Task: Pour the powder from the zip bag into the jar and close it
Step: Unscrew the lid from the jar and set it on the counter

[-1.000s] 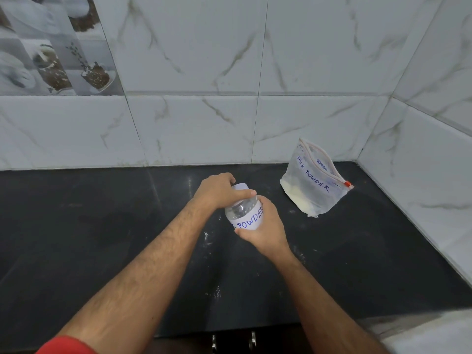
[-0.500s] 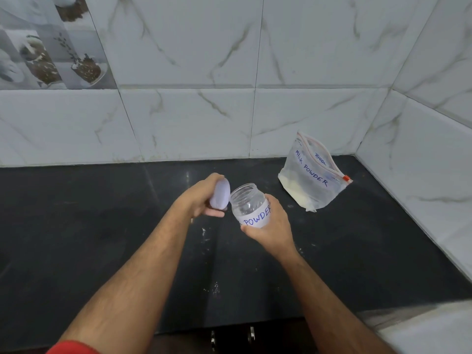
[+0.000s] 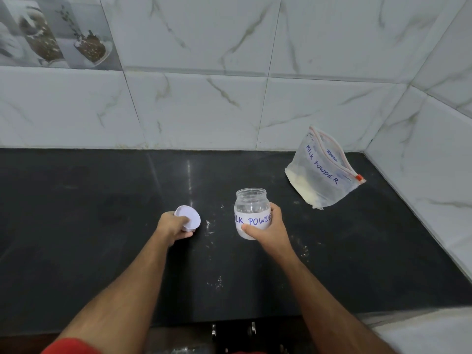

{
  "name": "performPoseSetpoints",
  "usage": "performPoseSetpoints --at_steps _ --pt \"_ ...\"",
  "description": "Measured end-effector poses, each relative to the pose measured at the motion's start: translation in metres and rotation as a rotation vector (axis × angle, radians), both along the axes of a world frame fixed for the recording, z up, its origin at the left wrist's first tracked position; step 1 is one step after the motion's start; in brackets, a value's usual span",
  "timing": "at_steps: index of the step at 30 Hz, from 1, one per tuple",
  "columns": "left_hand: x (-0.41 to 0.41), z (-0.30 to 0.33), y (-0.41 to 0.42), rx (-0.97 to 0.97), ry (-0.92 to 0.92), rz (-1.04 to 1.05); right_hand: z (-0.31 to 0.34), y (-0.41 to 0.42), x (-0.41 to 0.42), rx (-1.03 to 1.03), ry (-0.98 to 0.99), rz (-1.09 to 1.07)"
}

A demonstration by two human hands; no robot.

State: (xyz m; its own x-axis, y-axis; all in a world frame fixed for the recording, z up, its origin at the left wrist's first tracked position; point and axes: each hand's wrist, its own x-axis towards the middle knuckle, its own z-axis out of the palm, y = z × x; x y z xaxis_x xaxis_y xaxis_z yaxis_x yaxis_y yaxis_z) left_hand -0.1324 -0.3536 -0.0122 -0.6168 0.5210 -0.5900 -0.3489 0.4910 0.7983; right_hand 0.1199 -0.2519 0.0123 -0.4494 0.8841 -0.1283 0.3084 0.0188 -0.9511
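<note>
Two bare hands are seen over the black countertop: the right hand is closed around the open clear jar, labelled "MILK POWDER" and held upright, while the left hand is closed on the white lid, held tilted at the jar's nine o'clock and apart from it. At the jar's two o'clock, near the tiled wall corner, the zip bag of milk powder is seen standing untouched, with scattered white specks visible on the counter at six o'clock.
</note>
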Motion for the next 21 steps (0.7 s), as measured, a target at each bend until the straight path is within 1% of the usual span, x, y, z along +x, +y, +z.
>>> performPoseSetpoints --at_steps 3,7,11,13,15,21 --pt "-0.001 -0.011 0.001 -0.079 0.132 -0.009 -0.004 -0.002 -0.001 -0.003 -0.016 0.007" --pt "0.005 -0.009 0.001 -0.344 0.501 -0.149 -0.006 -0.005 -0.001 0.001 -0.028 -0.021" --pt "0.007 -0.007 0.001 -0.543 0.71 -0.264 -0.006 -0.009 0.0 0.018 -0.032 -0.073" --pt "0.01 -0.006 0.002 -0.615 0.776 -0.312 -0.009 -0.009 0.0 0.056 -0.057 -0.098" --pt "0.012 -0.006 0.002 -0.64 0.807 -0.329 -0.012 -0.01 0.002 0.066 -0.075 -0.108" --pt "0.013 -0.005 -0.004 -0.586 0.828 -0.313 -0.018 -0.014 -0.001 0.084 -0.102 -0.104"
